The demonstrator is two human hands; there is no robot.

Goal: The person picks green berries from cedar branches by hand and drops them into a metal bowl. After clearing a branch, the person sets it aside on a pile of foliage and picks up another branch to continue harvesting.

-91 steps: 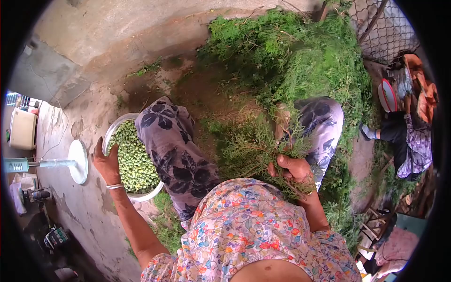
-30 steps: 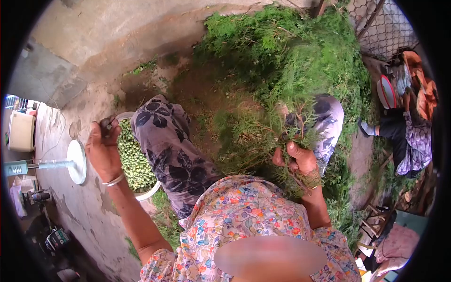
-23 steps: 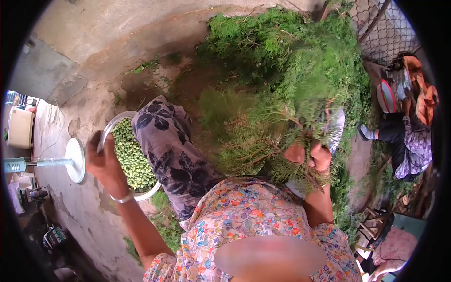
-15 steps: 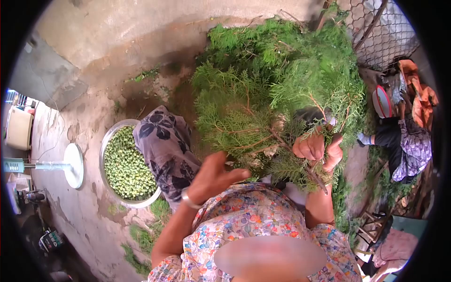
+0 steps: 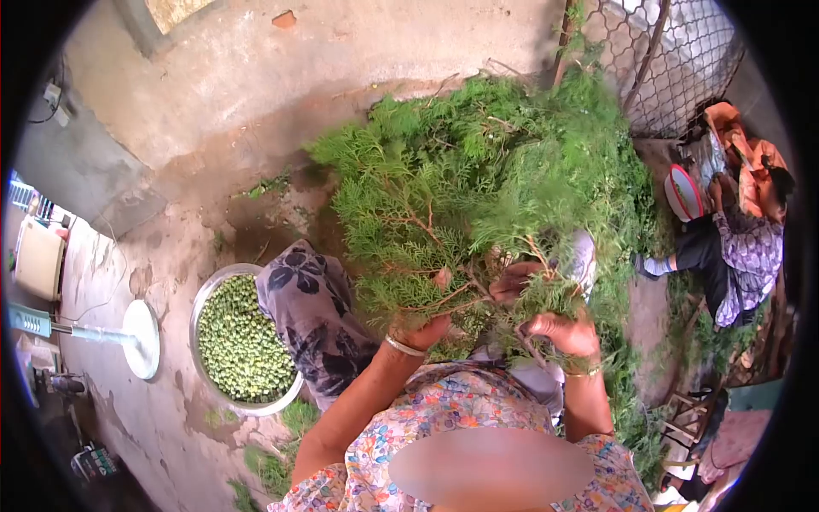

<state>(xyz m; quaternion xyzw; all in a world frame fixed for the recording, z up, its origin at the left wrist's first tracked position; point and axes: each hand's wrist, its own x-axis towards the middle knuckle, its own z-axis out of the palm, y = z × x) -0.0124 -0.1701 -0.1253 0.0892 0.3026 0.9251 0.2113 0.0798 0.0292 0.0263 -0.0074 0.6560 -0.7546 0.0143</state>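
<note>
A leafy conifer branch (image 5: pixel 418 218) with flat green sprays lies across my lap area, its bare stem pointing toward me. My right hand (image 5: pixel 565 334) is closed round the woody stem, thumb on the near side. My left hand (image 5: pixel 420 331), with a bracelet at the wrist, reaches into the lower left sprays. Foliage hides most of its fingers, so its grip is unclear. Left of my patterned trouser leg (image 5: pixel 299 299) stands a wide metal basin (image 5: pixel 198 358) full of small green cones (image 5: pixel 243 341).
More cut greenery (image 5: pixel 580 154) is heaped ahead by the wall (image 5: pixel 341 51). A standing fan (image 5: pixel 143 339) is at the left. At the right, another person (image 5: pixel 746 247) sits beside a red-rimmed bowl (image 5: pixel 684 193). A wire-mesh fence (image 5: pixel 674 72) stands behind.
My left hand has moved right and forward, from above my lap into the sprays. My right hand still holds the stem, slightly lower and nearer the middle. The view has tilted up.
</note>
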